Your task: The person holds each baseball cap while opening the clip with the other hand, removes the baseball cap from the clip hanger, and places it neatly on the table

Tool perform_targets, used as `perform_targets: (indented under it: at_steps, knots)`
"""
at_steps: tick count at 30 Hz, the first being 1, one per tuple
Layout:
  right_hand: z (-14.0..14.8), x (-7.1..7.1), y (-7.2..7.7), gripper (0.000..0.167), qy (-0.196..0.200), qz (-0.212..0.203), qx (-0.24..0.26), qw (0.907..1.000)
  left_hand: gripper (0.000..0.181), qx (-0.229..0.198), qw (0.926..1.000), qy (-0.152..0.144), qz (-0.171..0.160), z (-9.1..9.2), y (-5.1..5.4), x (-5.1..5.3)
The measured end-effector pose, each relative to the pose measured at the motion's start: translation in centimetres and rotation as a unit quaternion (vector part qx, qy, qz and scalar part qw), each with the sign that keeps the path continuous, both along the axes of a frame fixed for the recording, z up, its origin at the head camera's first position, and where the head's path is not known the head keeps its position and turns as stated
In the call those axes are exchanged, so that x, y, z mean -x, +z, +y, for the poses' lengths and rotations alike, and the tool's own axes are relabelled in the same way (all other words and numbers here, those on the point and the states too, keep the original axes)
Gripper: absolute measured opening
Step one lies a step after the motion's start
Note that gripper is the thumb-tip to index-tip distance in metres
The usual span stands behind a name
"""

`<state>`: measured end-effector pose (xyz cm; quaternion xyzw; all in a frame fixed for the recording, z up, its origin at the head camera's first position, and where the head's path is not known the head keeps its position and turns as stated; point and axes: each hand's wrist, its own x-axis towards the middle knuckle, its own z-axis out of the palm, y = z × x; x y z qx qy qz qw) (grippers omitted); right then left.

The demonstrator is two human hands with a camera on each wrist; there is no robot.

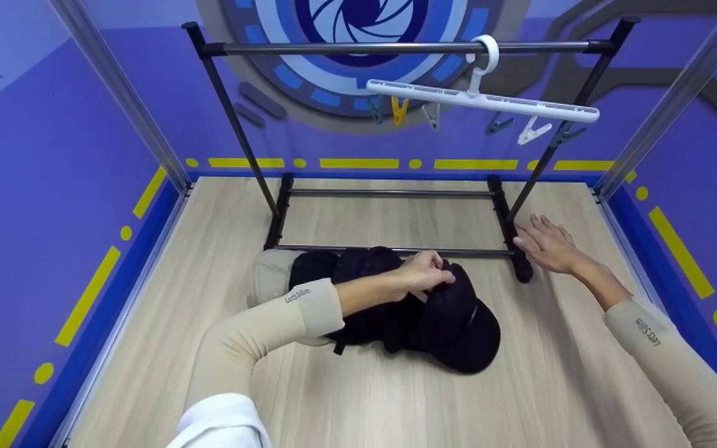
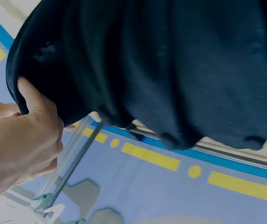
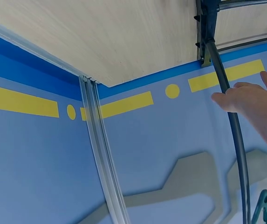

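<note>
A row of nested caps lies on its side on the wooden board, with a black cap (image 1: 458, 323) at the right end, its brim toward the front right. Dark caps (image 1: 358, 261) follow, then a beige cap (image 1: 269, 277) at the left end. My left hand (image 1: 421, 274) pinches the edge of the rightmost black cap; in the left wrist view the thumb (image 2: 28, 91) lies against its fabric. Off to the right, my right hand (image 1: 548, 246) has its fingers extended beside the foot of the black rack (image 1: 514, 242) and holds nothing.
A white hanger (image 1: 483, 99) hangs tilted from the rack's top bar (image 1: 346, 48), with several coloured clips (image 1: 399, 111) on it. The rack's lower bars run just behind the caps. Purple walls (image 1: 72, 186) and metal posts (image 1: 670, 93) enclose the wooden board (image 1: 358, 398).
</note>
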<state>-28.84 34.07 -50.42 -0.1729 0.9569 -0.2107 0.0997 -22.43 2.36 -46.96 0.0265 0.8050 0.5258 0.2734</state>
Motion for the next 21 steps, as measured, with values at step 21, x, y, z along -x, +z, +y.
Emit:
perform_targets:
  at_steps: [21]
  knots:
    - [-0.9, -0.4, -0.9, 0.058, 0.013, 0.01, -0.002, 0.9999, 0.027, 0.294, 0.885, -0.147, 0.33, -2.7, -1.6, 0.7]
